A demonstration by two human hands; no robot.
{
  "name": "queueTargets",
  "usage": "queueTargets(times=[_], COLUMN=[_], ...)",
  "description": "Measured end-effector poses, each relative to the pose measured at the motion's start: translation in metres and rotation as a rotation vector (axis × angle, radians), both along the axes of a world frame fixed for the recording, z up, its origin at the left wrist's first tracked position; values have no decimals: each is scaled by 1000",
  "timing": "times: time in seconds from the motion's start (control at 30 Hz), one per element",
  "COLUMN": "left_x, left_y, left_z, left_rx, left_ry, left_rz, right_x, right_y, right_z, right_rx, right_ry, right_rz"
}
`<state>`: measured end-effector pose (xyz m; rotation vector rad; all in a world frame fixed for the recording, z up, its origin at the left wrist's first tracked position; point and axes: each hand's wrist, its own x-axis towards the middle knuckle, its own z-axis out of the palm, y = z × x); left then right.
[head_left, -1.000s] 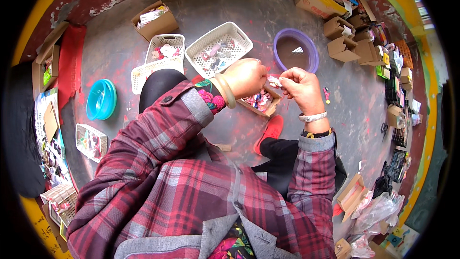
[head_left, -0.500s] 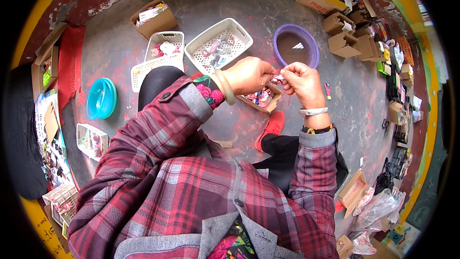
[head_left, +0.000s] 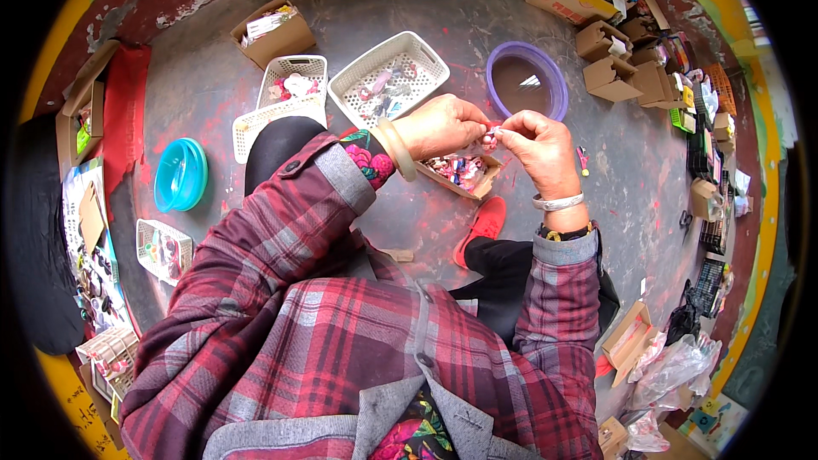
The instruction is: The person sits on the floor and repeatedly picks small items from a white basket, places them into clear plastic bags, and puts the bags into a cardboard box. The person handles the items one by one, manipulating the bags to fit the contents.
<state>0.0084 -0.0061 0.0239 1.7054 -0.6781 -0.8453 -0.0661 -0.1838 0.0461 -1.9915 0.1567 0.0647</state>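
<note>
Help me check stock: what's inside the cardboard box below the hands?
The cardboard box holds small pink, white and dark pieces; the left hand hides part, and any lower layers are covered.

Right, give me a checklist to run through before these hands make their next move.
1. Left hand has a grip on the small pink-and-white decorative piece: ok, fingertips pinched at it.
2. Right hand has a grip on it too: ok, thumb and finger at its other side.
3. Piece sound and properly joined: cannot tell, too small and partly covered by fingers.
4. Open brown cardboard box fully visible: not ok, the left hand hides part of it.
5. White perforated plastic basket upright: ok, small pieces inside.
6. Round purple plastic basin upright: ok.
</note>
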Motion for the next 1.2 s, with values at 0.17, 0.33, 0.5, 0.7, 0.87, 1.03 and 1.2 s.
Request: queueTargets(times=[0.17,0.33,0.5,0.7,0.87,1.03,1.2], left_x=[0,-2,-1,-4,1,3,0], left_y=[-2,-4,-2,-2,-2,5,8], left_z=[-12,-15,-9,-6,-15,-16,-2], left_rx=[-176,-297,-233,-259,-138,-208,-138], left_ry=[213,179,-184,199,368,578,604], left_rz=[21,-2,-23,-1,-45,-72,-216], right_x=[2,2,1,2,3,1,0], right_y=[6,2,-1,-6,-12,-8,-26], right_z=[2,-1,7,4,-3,18,9], right_rx=[-244,268,218,330,552,494,431], right_ry=[-217,150,247,306,248,307,419], right_rz=[-51,43,54,-57,-150,-14,163])
